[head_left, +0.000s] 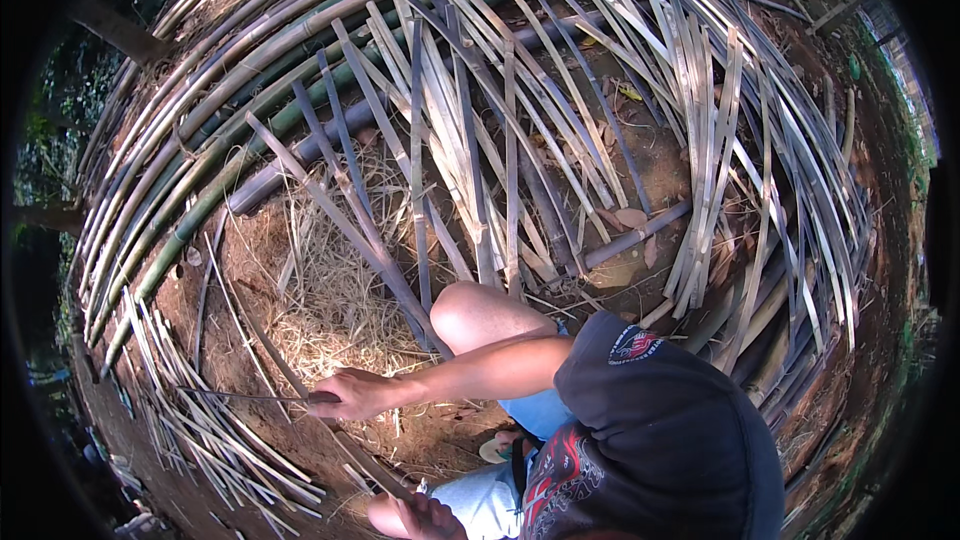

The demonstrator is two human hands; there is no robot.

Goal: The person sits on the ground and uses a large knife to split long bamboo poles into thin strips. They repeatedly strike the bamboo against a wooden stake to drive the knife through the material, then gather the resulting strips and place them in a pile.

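Observation:
My right hand (355, 393) is closed around the dark handle of a knife (235, 396). Its long thin blade points left and crosses a bamboo strip (265, 340). Lower down, close to my knee, my left hand (432, 518) grips the near end of that strip, fingers wrapped round it. From there the strip runs up and left, passing by my right hand. Whether the blade cuts into the strip or only lies against it, I cannot tell.
Split bamboo slats (440, 130) lean in a row over long green poles (290, 110). Another slat bundle (720, 160) stands right. Thin strips (215, 440) lie in a pile at lower left. Shavings (340, 270) cover the soil ahead of my knee.

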